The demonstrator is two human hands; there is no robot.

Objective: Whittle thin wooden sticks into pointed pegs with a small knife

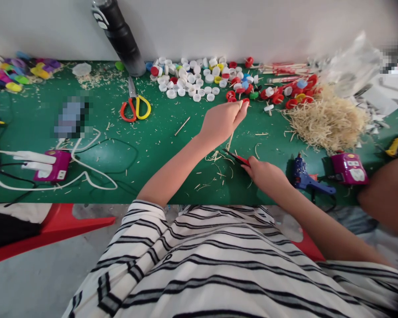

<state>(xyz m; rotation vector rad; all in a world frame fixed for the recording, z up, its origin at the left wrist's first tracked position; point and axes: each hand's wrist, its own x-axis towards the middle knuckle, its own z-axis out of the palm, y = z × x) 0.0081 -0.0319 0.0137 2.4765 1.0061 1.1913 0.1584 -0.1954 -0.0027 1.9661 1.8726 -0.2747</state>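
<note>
My left hand [223, 118] is closed around a thin wooden stick [230, 141], whose lower end slants down toward the table. A red bottle cap [246, 101] shows at its fingertips; whether it is joined to the stick I cannot tell. Lower and to the right, my right hand [267, 174] grips a knife [236, 157] with a red handle and a dark, narrow blade. The blade points left, close to the stick's lower end. Pale wood shavings [215, 155] lie on the green table [162, 159] just below.
White bottle caps [185, 79] are heaped at the back, with red capped pieces [278, 95] to the right. Scissors [135, 108], a black bottle [122, 39] and a power cube [55, 165] stand left. At right are a shavings pile [325, 117], a glue gun [308, 176] and another person [389, 194].
</note>
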